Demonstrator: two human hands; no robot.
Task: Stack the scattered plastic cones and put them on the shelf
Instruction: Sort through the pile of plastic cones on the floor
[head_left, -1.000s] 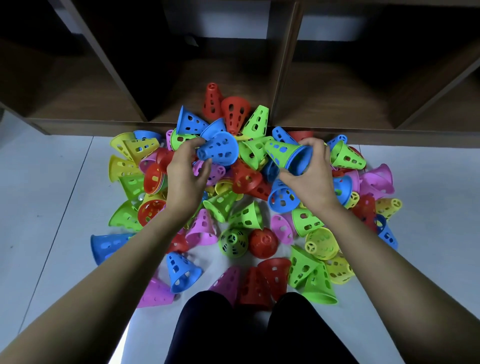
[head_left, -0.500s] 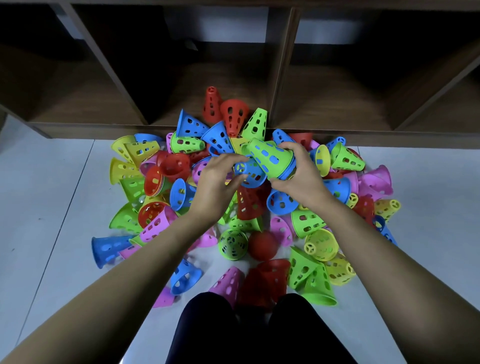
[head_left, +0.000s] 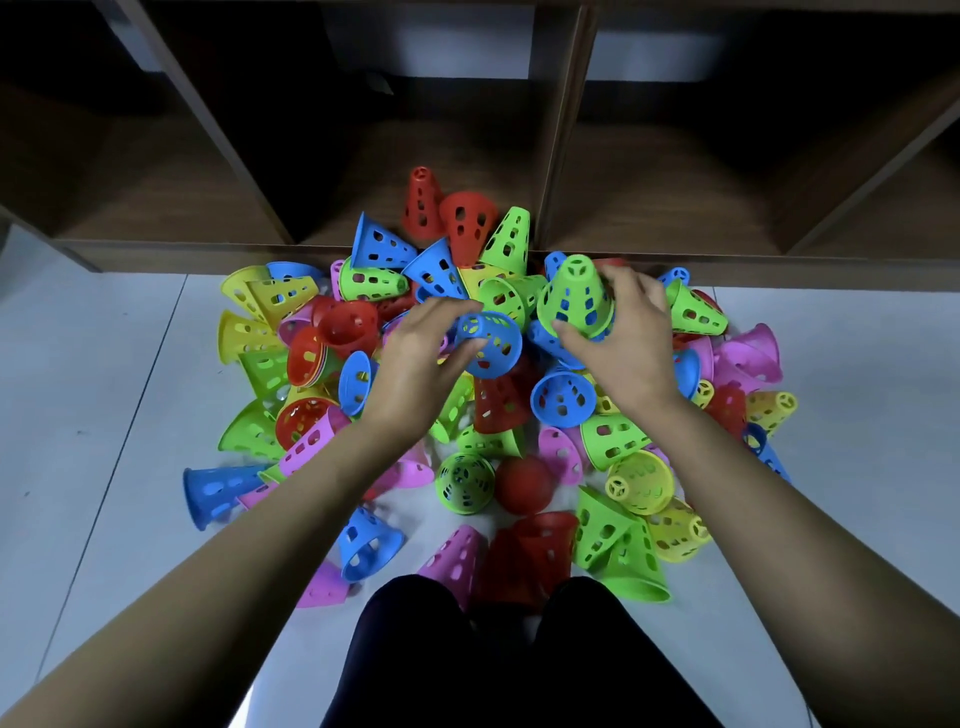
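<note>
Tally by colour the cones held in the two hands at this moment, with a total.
Blue cones: 2 (left hand holds one; one nests under the green)
Green cone: 1, in right hand
Total: 3

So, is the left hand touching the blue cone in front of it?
Touching. The head view shows the left hand with its fingers curled around the narrow end of the blue cone.

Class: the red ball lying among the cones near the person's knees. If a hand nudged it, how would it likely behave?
The red ball is round and smooth, so it would probably roll rather than slide. The green cone touching its left side would likely stop it soon that way. It looks matte, perhaps rubbery, so probably not slippery to pick up.
</note>
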